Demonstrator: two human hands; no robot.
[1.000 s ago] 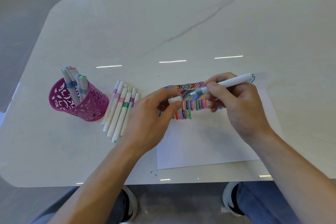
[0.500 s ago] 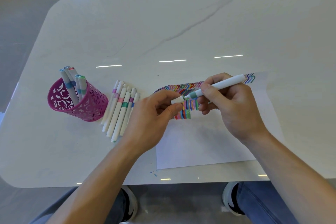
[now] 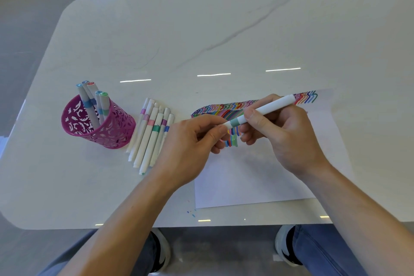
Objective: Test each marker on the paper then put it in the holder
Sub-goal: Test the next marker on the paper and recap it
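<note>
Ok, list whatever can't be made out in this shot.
All head view.
- Marker tip end: covered by the left hand's fingers; whether the cap is fully on is unclear.
- Paper test strokes: partly under both hands, the right hand most.
- Loose markers: nearest ones overlapped by the left hand, so no sure count.
- Holder: its wall hides the lower ends of the markers inside.

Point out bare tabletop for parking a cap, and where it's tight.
Free: far half of the table beyond the holder and paper; the near-left corner before the holder. Crowded: loose markers fill the gap between holder and left hand.
</note>
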